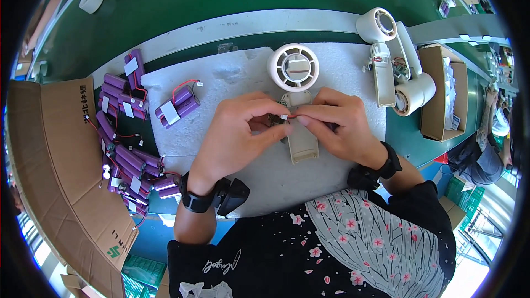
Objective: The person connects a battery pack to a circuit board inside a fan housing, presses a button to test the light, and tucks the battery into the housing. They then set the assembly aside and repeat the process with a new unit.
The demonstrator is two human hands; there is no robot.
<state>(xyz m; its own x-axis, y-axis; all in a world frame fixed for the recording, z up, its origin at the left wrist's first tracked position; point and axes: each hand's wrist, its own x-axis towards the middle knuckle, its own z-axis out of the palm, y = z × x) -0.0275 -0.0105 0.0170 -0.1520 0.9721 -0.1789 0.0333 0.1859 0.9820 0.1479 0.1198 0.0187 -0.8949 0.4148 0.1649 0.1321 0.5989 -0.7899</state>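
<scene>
A white handheld fan (293, 68) lies on the foam sheet in front of me, its round head away from me and its opened handle (303, 146) pointing toward me. Over the handle my two hands meet. The fingers of my left hand (234, 138) are closed on a small dark circuit board (274, 118), partly hidden by them. A small white connector (284, 116) shows at the board's edge. From the right, my right hand (342, 124) pinches a red wire (293, 116) close to that connector. Whether the plug is seated cannot be seen.
On the foam's left lies a purple battery pack (178, 107) with wires. Beyond it, many purple batteries (130, 160) are heaped beside a large cardboard box (72, 160). More white fans (414, 94) and a smaller carton (441, 94) stand at right. A metal rail (232, 27) crosses behind.
</scene>
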